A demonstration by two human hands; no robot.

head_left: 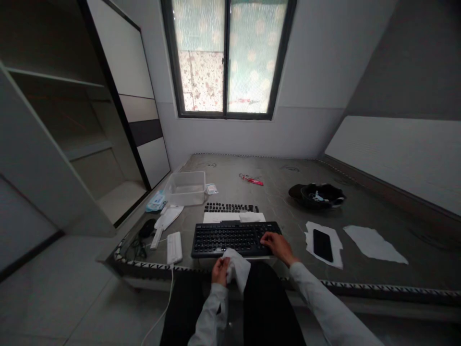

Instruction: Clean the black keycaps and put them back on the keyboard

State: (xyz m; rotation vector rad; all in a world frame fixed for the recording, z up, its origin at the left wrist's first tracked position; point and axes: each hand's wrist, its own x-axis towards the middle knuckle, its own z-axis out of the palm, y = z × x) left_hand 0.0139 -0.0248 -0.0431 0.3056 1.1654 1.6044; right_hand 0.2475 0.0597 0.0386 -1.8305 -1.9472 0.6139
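A black keyboard lies in front of me at the near edge of the bed. My left hand is closed on a white tissue, just below the keyboard's front edge. On the right end of the keys, over the number pad, rests my right hand with its fingers drawn together. Whatever may be between those fingertips is too small to make out. Behind the keyboard is a white sheet, and beyond it several loose black keycaps lie in rows.
To the left are a clear plastic bin, a white power strip with a cord, and a black mouse. On the right lie a phone on white paper, another paper sheet and a black cap. Farther back is a red item.
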